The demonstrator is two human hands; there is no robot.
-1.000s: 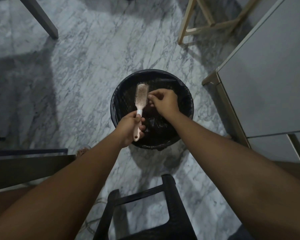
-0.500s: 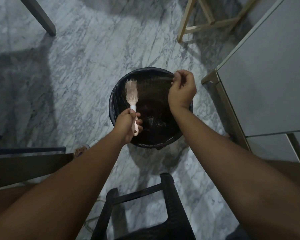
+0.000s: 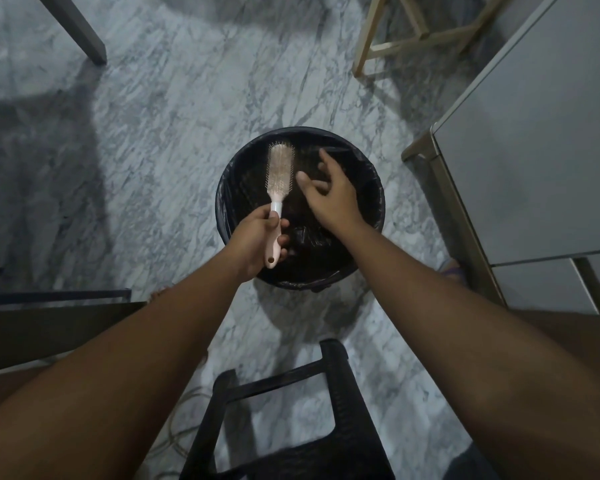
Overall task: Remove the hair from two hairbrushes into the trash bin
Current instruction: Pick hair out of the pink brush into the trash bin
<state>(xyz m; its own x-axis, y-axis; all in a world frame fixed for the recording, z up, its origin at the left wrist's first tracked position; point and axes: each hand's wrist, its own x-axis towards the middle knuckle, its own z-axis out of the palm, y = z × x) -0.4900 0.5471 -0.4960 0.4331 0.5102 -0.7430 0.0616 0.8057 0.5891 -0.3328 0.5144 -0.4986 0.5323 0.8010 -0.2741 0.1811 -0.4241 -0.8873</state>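
Observation:
A round trash bin point(image 3: 373, 188) lined with a black bag stands on the marble floor straight ahead. My left hand point(image 3: 253, 242) grips the pale pink handle of a hairbrush point(image 3: 279, 174), bristles up, its head over the bin's left side. My right hand point(image 3: 329, 194) hovers over the middle of the bin just right of the brush head, fingers spread, nothing seen in it. Only one hairbrush is in view. The bin's inside is too dark to show loose hair.
A black plastic stool point(image 3: 291, 420) stands close in front of me. A grey cabinet point(image 3: 534, 150) fills the right side. A light wooden frame point(image 3: 413, 32) stands at the far right, a grey furniture leg point(image 3: 77, 26) at the far left, and a dark panel point(image 3: 49, 327) at my left.
My right hand pinched at the brush head, pulled away to the bin's far right rim with fingers closed, then came back over the bin and spread its fingers. The brush shifted slightly.

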